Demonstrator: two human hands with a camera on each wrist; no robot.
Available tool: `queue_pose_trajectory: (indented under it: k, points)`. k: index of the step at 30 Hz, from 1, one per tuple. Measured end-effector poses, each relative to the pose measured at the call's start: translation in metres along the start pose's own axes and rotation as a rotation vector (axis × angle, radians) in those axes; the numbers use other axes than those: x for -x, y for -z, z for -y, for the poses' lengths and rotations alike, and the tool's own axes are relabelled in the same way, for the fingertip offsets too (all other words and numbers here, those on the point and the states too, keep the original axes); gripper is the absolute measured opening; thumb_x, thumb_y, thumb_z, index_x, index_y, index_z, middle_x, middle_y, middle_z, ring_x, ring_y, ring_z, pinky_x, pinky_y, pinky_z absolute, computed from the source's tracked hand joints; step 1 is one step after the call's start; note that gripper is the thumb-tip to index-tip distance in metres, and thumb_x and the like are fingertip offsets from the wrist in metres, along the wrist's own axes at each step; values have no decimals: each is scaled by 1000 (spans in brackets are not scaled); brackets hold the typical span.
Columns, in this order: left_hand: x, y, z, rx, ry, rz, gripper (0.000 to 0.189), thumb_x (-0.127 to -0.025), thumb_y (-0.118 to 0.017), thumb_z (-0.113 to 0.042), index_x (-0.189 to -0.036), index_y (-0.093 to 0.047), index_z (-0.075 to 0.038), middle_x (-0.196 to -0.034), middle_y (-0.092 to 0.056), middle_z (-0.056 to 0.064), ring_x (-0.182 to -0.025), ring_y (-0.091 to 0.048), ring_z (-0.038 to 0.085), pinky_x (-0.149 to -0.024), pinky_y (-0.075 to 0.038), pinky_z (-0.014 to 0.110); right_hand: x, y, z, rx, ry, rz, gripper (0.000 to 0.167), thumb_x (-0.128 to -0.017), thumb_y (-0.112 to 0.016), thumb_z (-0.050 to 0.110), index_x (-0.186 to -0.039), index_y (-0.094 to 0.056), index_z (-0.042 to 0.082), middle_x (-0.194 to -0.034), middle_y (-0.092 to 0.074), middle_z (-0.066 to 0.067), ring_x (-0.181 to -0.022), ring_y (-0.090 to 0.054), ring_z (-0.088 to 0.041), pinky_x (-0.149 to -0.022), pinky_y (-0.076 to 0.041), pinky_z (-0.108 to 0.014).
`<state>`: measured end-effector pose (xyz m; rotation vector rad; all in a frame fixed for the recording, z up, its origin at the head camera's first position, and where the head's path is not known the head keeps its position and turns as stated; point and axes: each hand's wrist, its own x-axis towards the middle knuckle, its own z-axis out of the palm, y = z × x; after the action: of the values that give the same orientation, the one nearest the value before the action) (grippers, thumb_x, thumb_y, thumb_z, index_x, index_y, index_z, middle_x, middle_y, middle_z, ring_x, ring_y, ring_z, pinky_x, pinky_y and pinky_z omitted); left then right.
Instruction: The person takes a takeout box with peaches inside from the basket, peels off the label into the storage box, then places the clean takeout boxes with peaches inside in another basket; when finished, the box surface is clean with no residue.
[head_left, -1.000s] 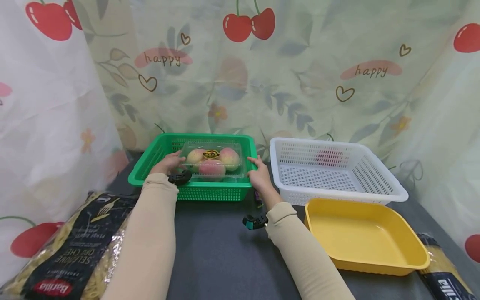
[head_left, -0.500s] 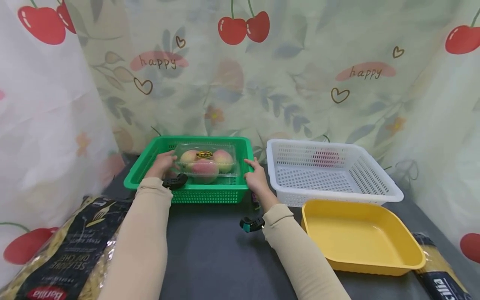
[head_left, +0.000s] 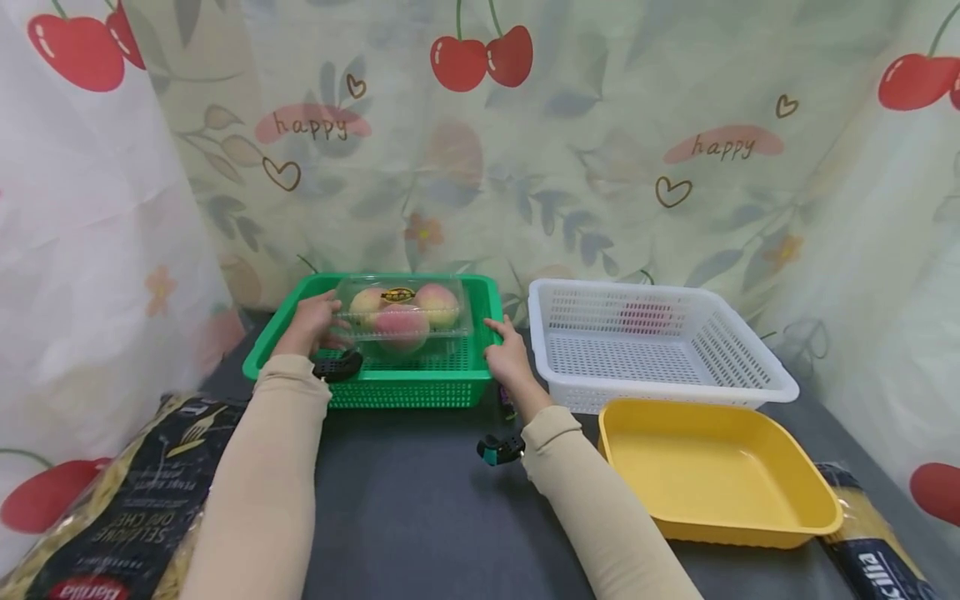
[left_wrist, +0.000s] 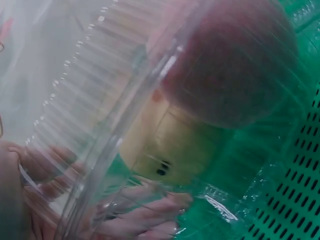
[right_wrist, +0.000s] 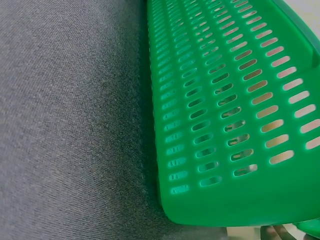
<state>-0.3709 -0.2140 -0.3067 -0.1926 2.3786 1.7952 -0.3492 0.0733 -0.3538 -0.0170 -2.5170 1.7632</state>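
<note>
In the head view, my left hand (head_left: 306, 323) grips the left end of a clear plastic clamshell box (head_left: 450, 325). Several pink-and-yellow peaches (head_left: 402, 327) are inside it, under a black-and-gold label (head_left: 397, 294). The box hangs over the green basket (head_left: 420, 392), its lid level with the back rim. Through the plastic in the left wrist view, fingers (left_wrist: 145, 212) curl under the box beside a peach (left_wrist: 235, 65). My right hand (head_left: 510, 357) holds the basket's right rim. Its fingertips (right_wrist: 275, 233) barely show in the right wrist view, below the green wall (right_wrist: 240, 205).
A white basket (head_left: 660, 396) stands to the right, with a yellow tray (head_left: 720, 475) in front of it. Pasta bags lie at the left (head_left: 142, 492) and at the right edge (head_left: 873, 533). A printed curtain (head_left: 480, 208) hangs behind the dark table (head_left: 420, 500).
My left hand has lifted the clamshell box and shifted it leftward within the basket. The right hand keeps its place on the rim. The head view has turned slightly.
</note>
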Motion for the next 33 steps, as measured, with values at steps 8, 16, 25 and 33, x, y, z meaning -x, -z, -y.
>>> queue_pose_trajectory:
  k: [8, 16, 25, 33]
  points:
    - [10, 0, -5, 76, -37, -37, 52, -103, -22, -25, -151, -2, -20, -140, -39, 29, -82, -70, 27, -76, -56, 35, -3, 1, 0, 16, 11, -4, 64, -79, -45, -10, -139, -44, 13, -158, -12, -2, -144, -13, -28, -111, -28, -43]
    - [16, 2, -8, 126, -57, -15, 52, -103, -23, -27, -151, -1, -23, -144, -34, 28, -58, -65, 9, -73, -57, 32, -2, 1, 1, 15, 11, 0, 65, -79, -44, -10, -139, -44, 13, -158, -12, -2, -144, -13, -29, -110, -28, -44]
    - [31, 7, -6, 143, -65, -6, 52, -103, -23, -29, -150, -1, -25, -146, -32, 27, -56, -65, 6, -65, -56, 23, 3, -3, 3, 31, -3, 27, 64, -80, -43, -10, -140, -44, 13, -158, -11, -1, -144, -13, -29, -107, -32, -44]
    - [40, 6, -20, 116, -54, -13, 52, -103, -25, -31, -151, -6, -25, -143, -38, 26, -59, -67, 7, -65, -55, 24, 1, 0, 3, 53, 15, 20, 64, -80, -42, -9, -140, -43, 11, -158, -10, -4, -144, -13, -30, -106, -32, -45]
